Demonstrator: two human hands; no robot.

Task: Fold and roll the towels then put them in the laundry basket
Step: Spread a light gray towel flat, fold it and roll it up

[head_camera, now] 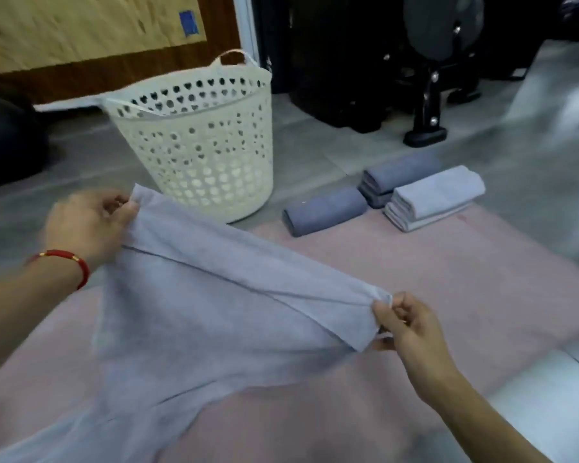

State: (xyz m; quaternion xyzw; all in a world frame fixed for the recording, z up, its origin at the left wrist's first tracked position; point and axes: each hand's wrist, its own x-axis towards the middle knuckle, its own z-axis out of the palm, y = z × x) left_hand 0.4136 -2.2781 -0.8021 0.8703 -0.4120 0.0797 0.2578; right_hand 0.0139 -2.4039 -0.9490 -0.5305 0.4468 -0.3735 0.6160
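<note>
Two corners of the towel [214, 295] are pinched, by left hand [87, 225] and right hand [411, 325], above the mat [448, 262]. Soft, light, floppy cloth is expected; corners are best held. Basket [198, 145] beyond.

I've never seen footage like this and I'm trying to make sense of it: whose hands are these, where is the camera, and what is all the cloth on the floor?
No machine here: a camera worn on a person's head looks down at their own hands. The left hand and right hand each pinch a corner of a light grey towel, stretched above a pink mat. Beyond it stand a cream laundry basket, one rolled dark towel and two stacks of folded towels.
</note>
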